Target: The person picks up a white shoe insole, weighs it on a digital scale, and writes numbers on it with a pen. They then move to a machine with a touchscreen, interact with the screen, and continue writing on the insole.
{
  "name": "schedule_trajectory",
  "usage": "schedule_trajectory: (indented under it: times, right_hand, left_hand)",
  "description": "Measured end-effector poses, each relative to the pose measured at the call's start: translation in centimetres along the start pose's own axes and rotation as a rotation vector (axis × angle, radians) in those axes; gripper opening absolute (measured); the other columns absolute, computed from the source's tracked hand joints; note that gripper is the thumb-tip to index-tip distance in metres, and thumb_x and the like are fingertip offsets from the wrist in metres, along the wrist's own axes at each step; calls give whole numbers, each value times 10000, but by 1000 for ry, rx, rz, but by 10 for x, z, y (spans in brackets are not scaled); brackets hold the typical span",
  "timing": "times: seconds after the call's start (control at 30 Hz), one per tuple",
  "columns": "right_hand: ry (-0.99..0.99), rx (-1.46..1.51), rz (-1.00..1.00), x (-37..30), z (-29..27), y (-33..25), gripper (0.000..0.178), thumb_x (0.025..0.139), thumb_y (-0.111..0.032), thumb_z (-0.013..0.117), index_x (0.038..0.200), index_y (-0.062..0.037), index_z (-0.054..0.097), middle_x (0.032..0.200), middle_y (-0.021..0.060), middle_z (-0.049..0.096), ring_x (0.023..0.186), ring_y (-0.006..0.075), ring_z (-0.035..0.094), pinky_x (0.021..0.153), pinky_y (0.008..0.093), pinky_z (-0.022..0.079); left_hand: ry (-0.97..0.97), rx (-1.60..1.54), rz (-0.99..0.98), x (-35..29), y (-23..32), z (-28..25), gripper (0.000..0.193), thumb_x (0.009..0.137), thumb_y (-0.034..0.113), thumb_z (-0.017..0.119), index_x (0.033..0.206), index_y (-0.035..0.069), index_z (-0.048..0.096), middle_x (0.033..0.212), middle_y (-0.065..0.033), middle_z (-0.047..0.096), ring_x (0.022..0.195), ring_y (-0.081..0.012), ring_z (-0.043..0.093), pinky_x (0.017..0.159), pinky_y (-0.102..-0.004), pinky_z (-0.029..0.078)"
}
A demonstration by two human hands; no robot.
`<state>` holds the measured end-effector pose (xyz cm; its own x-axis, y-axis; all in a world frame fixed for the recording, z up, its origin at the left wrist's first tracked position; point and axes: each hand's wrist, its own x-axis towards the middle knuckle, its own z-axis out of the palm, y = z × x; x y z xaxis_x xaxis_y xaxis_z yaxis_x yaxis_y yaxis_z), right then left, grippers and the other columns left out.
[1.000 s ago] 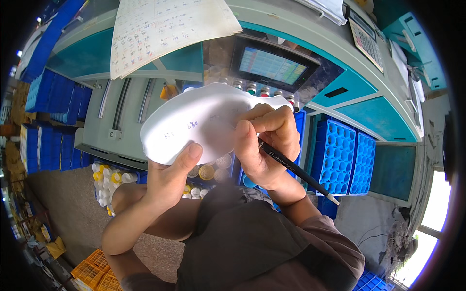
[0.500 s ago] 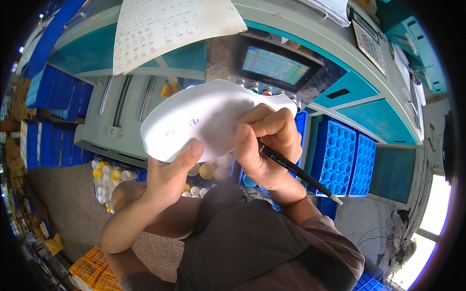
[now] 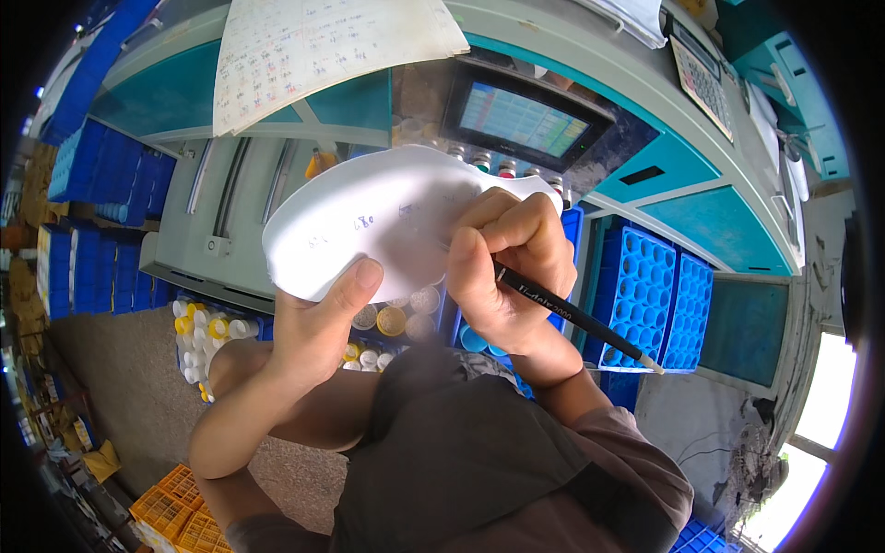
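Left hand (image 3: 318,327) grips the lower edge of a white foam sheet (image 3: 387,217) held up before the machine's screen (image 3: 521,120), while the right hand (image 3: 507,267), closed around a black pen (image 3: 576,313), presses its tip to that sheet.

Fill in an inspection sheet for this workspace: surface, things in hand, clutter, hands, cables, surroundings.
Surface: grey-and-teal machine top.
Things in hand: curved white sheet with handwriting; black pen.
Clutter: handwritten paper and calculator on the machine; small capped bottles below.
Hands: left hand holds the sheet's lower edge with its thumb on top; right hand grips the pen against the sheet.
Cables: nothing seen.
Surroundings: lit screen, blue trays, yellow crates.
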<state>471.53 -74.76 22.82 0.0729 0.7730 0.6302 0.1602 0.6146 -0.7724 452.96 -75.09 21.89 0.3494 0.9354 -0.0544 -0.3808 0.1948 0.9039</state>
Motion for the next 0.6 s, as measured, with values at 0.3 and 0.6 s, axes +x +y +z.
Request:
schedule_trajectory:
  times: [0.3, 0.6]
  right_hand:
    - [35, -47, 18, 1, -1, 4, 246, 853, -78, 678, 836, -32, 437, 675, 84, 623, 545, 108, 575, 507, 235, 466]
    - [10, -5, 46, -1, -1, 5, 238, 864, -78, 674, 850, -29, 441, 699, 94, 628, 564, 113, 579, 520, 239, 469]
  left_hand:
    - [27, 13, -89, 2, 5, 4, 619, 821, 0, 712, 1357, 29, 404, 1268, -95, 515, 1194, -222, 496, 1042, -394, 392]
    - [42, 11, -159, 3, 10, 4, 660, 785, 43, 762, 1348, 28, 417, 1256, -93, 525, 1187, -226, 499, 1028, -385, 397]
